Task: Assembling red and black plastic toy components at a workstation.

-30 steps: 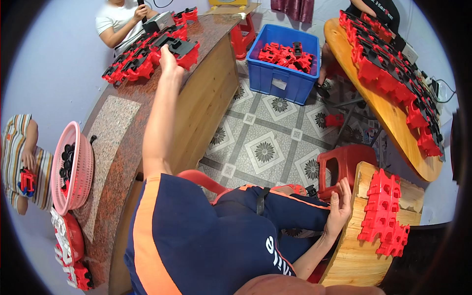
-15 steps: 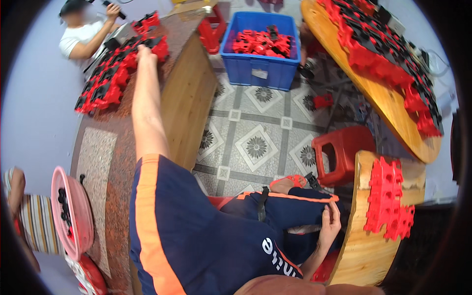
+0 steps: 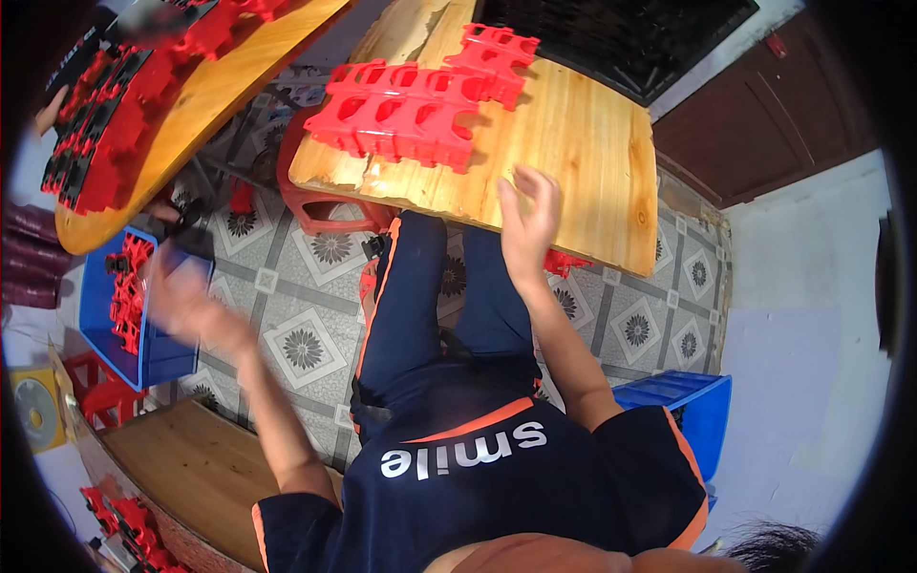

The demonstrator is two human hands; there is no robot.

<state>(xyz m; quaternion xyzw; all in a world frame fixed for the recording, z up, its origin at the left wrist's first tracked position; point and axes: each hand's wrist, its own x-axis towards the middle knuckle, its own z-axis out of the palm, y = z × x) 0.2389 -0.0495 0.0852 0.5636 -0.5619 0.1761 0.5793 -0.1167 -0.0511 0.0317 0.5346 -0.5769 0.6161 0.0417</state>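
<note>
My right hand [image 3: 531, 229] is over the near edge of a small wooden table [image 3: 583, 143], fingers apart and slightly bent, with nothing in it. Left of it, rows of joined red plastic parts [image 3: 406, 113] with rounded openings lie on the table, apart from the hand. Out to the left, my left hand [image 3: 196, 304] is blurred by motion, so its fingers cannot be read. It appears in front of a blue bin [image 3: 158, 358] holding red and black parts [image 3: 129, 296].
At the upper left, a long wooden table [image 3: 205, 105] carries many red and black parts, with a person's arm beyond it. A red stool [image 3: 330, 205] stands partly under the small table. Another blue bin [image 3: 702, 420] is by my right elbow. A dark panel [image 3: 611, 33] lies beyond the table.
My view has swung right to the small table. My left hand has left the red and black parts on the stone counter. My right hand has risen from my leg to the table's edge.
</note>
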